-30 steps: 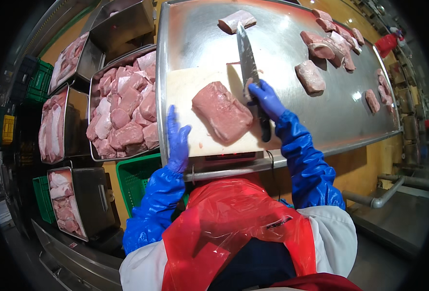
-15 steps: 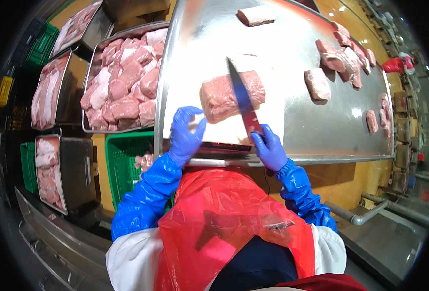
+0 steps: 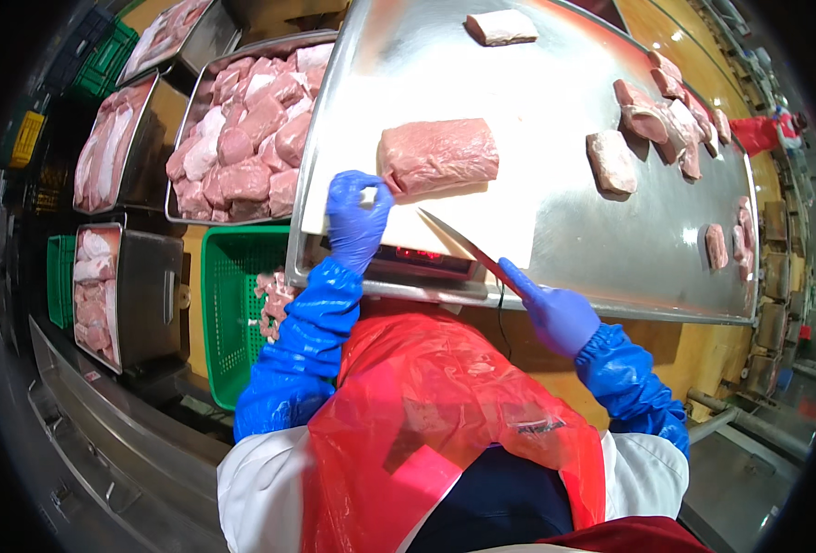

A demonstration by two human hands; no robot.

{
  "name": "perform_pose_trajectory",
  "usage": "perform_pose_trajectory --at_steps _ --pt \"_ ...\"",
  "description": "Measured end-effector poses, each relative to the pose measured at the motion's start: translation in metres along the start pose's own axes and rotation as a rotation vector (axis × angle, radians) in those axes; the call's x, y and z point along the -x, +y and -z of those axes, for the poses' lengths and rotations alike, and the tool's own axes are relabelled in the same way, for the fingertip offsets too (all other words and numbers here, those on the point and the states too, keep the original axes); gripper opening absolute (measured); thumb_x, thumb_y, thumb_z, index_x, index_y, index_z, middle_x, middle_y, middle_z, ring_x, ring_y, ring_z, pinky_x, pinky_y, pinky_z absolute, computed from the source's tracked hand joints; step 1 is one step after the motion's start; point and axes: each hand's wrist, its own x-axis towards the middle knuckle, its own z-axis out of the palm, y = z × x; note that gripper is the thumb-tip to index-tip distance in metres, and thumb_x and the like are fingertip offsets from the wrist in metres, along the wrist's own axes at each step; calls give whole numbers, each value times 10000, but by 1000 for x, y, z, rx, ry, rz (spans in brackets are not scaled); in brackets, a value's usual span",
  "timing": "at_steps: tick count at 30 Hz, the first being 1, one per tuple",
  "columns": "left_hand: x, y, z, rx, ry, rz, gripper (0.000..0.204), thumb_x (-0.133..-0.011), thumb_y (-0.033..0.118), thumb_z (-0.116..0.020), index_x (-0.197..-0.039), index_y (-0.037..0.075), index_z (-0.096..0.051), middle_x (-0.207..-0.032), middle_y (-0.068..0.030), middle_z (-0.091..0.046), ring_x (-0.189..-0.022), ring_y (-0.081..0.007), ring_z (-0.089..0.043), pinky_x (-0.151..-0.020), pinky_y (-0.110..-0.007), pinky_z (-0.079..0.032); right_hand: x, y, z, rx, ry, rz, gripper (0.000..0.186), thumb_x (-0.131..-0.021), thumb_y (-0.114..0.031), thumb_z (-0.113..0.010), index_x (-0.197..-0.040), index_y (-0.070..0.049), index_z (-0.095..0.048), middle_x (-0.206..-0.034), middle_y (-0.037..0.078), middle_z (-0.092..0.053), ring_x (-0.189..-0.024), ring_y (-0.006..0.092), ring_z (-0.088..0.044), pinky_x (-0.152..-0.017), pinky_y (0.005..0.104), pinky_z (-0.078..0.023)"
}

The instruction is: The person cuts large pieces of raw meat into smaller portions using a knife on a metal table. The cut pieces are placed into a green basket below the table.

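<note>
My left hand [image 3: 357, 217], in a blue glove, curls with thumb and fingertips together at the left corner of a slab of raw pink meat [image 3: 438, 152]; what it pinches, if anything, I cannot make out. The slab lies on a white cutting board [image 3: 495, 226]. My right hand [image 3: 551, 313] grips a long knife [image 3: 458, 238], whose blade points up and left, its tip just below the slab. Beneath the board's front edge sits a black device [image 3: 426, 263] with a red display.
The steel table [image 3: 634, 249] carries more meat pieces [image 3: 610, 161] at back and right. Meat-filled steel trays [image 3: 242, 138] stand left. A green basket [image 3: 228, 313] with scraps is below them. A cord [image 3: 502, 336] hangs from the front; railings [image 3: 767, 429] are lower right.
My right hand has moved down toward me, drawing the knife off the slab. My left hand has moved from the board's side to the slab's corner and curled. The slab now lies more crosswise.
</note>
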Motion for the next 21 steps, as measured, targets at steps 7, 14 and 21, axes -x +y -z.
perform_pose_trajectory --at_steps 7,14,21 --pt "-19 -17 15 18 -341 -126 149 -778 43 -738 -890 65 -642 -855 -87 -585 -741 -200 -615 -677 -313 -516 -69 -73 1 -696 546 30 814 -876 -6 -508 -1614 -224 -242 -849 250 -646 -761 384 -682 -721 446 -535" --pt "-41 -45 19 224 -499 -118 83 -794 19 -711 -819 42 -635 -728 -46 -566 -623 -114 -561 -593 -270 -480 -135 -112 -43 -218 398 -122 877 -853 -36 -561 -1619 -252 -191 -809 243 -653 -705 416 -668 -644 542 -532" --pt "-85 -82 29 366 -676 -78 80 -786 -7 -693 -825 26 -632 -758 -15 -595 -652 -64 -540 -594 -241 -461 -55 -160 -23 -78 347 -220 973 -814 30 -561 -1635 -253 -121 -715 189 -603 -569 369 -630 -543 513 -519"
